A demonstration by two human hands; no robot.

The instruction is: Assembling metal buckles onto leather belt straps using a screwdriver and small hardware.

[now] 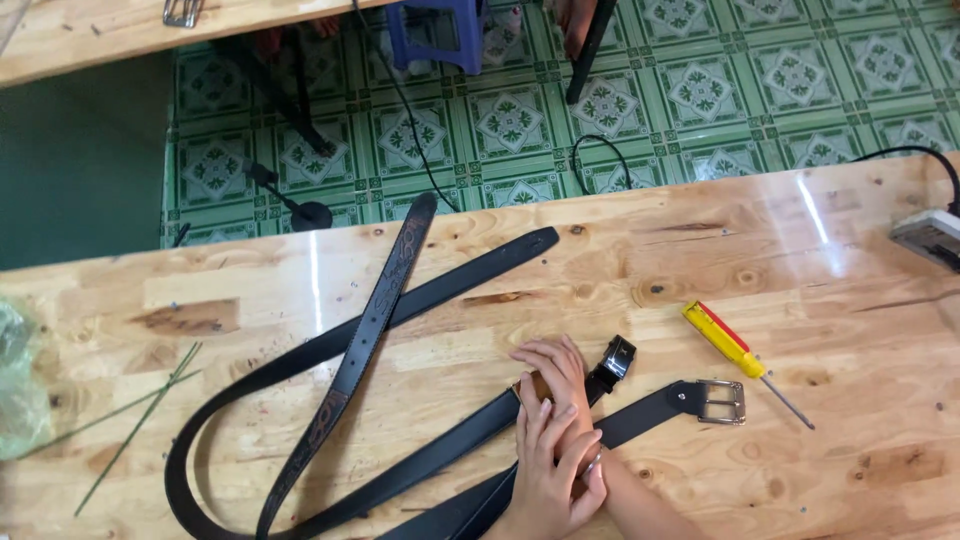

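A glossy pine table (pixel 700 250) is shown from above, with green patterned floor tiles (pixel 700 90) beyond its far edge, where a second table (pixel 90 35), a blue stool (pixel 435 30) and trailing cables are seen. Across the table a long black belt (pixel 400 305) is looped, and an embossed belt (pixel 375 320) is laid over it. A third belt end is tipped by a silver buckle (pixel 722 402). At the looped belt's near end, a black buckle (pixel 614 360) is seen just beyond the hands, apparently already seated on the strap; whether it is fastened cannot be told. The left hand (pixel 548 470) is laid over the right hand (pixel 555 385), fingers held together and pressed down on the strap end, nothing being pinched visibly. A yellow screwdriver (pixel 735 352) lies untouched near the buckles. A grey device (pixel 930 235) sits at the right edge, thin green stems (pixel 140 420) at the left.
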